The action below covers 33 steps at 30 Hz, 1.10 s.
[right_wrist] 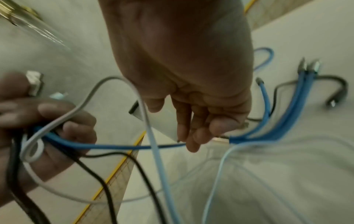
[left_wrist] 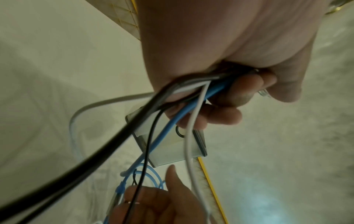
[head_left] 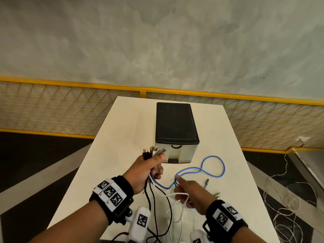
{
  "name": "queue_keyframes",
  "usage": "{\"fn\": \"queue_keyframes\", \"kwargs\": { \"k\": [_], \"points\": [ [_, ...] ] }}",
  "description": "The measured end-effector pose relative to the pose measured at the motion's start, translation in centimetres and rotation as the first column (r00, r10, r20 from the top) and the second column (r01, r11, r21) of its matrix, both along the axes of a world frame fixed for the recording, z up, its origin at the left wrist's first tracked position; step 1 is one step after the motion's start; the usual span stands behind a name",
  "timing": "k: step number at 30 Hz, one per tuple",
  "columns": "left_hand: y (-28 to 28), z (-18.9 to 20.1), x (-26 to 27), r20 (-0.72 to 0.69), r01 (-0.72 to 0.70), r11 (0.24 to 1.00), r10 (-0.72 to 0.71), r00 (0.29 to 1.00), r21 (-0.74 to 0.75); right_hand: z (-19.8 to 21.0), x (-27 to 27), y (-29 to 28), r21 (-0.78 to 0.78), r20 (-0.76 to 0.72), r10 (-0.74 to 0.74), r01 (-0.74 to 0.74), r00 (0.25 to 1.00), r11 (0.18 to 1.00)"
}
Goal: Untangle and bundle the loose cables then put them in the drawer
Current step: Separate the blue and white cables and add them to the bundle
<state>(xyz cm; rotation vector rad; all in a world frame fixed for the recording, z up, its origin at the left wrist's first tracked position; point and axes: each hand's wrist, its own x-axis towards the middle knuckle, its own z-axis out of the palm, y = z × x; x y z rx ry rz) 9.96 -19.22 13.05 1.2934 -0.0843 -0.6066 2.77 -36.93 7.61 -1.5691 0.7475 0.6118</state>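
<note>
My left hand (head_left: pixel 154 170) is raised in front of the drawer unit and grips a bunch of black, white and blue cables, with their metal plugs (head_left: pixel 155 150) sticking up past the thumb. Black cables (head_left: pixel 149 204) hang from it toward the table's near edge. The blue cable (head_left: pixel 216 161) runs from the fist and loops on the table to the right. My right hand (head_left: pixel 184 188) reaches over it with the index finger straight, touching the blue cable (right_wrist: pixel 118 146). A thin white cable (head_left: pixel 182 195) drapes across that hand. The small drawer unit (head_left: pixel 175 123) has a black top and its drawer is closed.
The narrow white table (head_left: pixel 122 137) drops off on both sides to dark floor. Loose plug ends (head_left: pixel 206 184) lie right of my right hand. A yellow mesh fence (head_left: pixel 70 109) runs behind the table. White string (head_left: pixel 289 216) is tangled on the floor at the right.
</note>
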Motion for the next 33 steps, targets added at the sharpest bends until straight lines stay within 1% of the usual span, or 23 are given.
{"fn": "queue_keyframes", "kwargs": {
  "k": [2,3,4,5,7,9,10,13,15,17,18,21,23,24,26,27,29,31,33],
  "points": [
    [0.2,0.1,-0.5,0.022,0.05,0.999,-0.05,0.998,0.019,-1.4,0.4,1.1,0.091,-0.068,0.016,-0.01,0.998,0.996],
    [0.3,0.1,-0.9,0.016,0.08,0.997,-0.08,0.997,0.009,-1.9,0.8,1.6,0.185,-0.093,0.014,0.003,0.996,0.983],
    [0.3,0.2,-1.2,0.0,0.111,0.994,-0.111,0.994,-0.007,-2.4,1.3,2.0,0.303,-0.103,0.0,0.032,0.995,0.952],
    [0.5,0.3,-1.6,-0.018,0.138,0.99,-0.138,0.99,-0.013,-2.6,1.8,2.3,0.421,-0.104,-0.047,0.087,0.993,0.903],
    [0.8,0.2,-2.1,-0.047,0.164,0.986,-0.163,0.986,0.022,-2.2,2.7,2.6,0.572,-0.1,-0.242,0.255,0.965,0.78],
    [1.5,-0.4,-2.6,-0.083,0.158,0.982,-0.15,0.985,0.103,-0.8,3.6,2.3,0.655,-0.081,-0.44,0.38,0.894,0.653],
    [2.2,-1.0,-2.7,-0.104,0.152,0.976,-0.137,0.985,0.154,0.3,4.0,1.9,0.687,-0.063,-0.513,0.41,0.856,0.6],
    [5.1,-3.3,-3.3,-0.163,0.158,0.951,-0.117,0.98,0.267,2.9,5.4,-0.9,0.718,0.003,-0.655,0.455,0.755,0.527],
    [7.6,-4.8,-3.5,-0.206,0.12,0.942,-0.056,0.977,0.315,3.7,6.0,-3.1,0.71,0.013,-0.727,0.506,0.686,0.49],
    [9.7,-5.5,-3.4,-0.252,0.023,0.942,0.066,0.966,0.336,3.7,5.9,-4.5,0.672,0.003,-0.759,0.561,0.652,0.484],
    [10.4,-5.5,-3.3,-0.246,-0.033,0.939,0.124,0.961,0.344,3.5,5.7,-4.7,0.655,-0.002,-0.753,0.57,0.658,0.497],
    [9.5,-4.4,-2.7,-0.128,-0.154,0.926,0.209,0.97,0.346,3.0,4.8,-3.4,0.623,0.008,-0.722,0.561,0.692,0.545],
    [7.2,-3.2,-2.1,-0.026,-0.201,0.933,0.219,0.975,0.3,2.9,4.1,-1.7,0.598,0.06,-0.652,0.496,0.755,0.629],
    [5.7,-2.5,-1.8,0.022,-0.201,0.94,0.203,0.979,0.275,2.8,3.8,-0.8,0.589,0.086,-0.613,0.456,0.785,0.667],
    [2.4,-1.4,-1.6,0.142,-0.156,0.955,0.122,0.982,0.254,2.7,3.4,0.9,0.591,0.122,-0.538,0.374,0.834,0.714],
    [0.7,-0.9,-1.6,0.211,-0.126,0.956,0.07,0.975,0.263,2.9,3.2,1.7,0.615,0.123,-0.514,0.341,0.849,0.711],
    [-1.9,-0.8,-1.8,0.294,-0.086,0.946,-0.01,0.956,0.312,3.4,2.9,2.9,0.684,0.1,-0.504,0.308,0.858,0.661],
    [-2.9,-1.1,-1.9,0.302,-0.074,0.934,-0.038,0.952,0.349,4.0,2.7,3.2,0.734,0.091,-0.504,0.284,0.859,0.617],
    [-3.1,-1.3,-2.0,0.293,-0.059,0.937,-0.048,0.955,0.343,4.2,2.5,2.9,0.749,0.097,-0.496,0.265,0.863,0.607]
  ]
}}
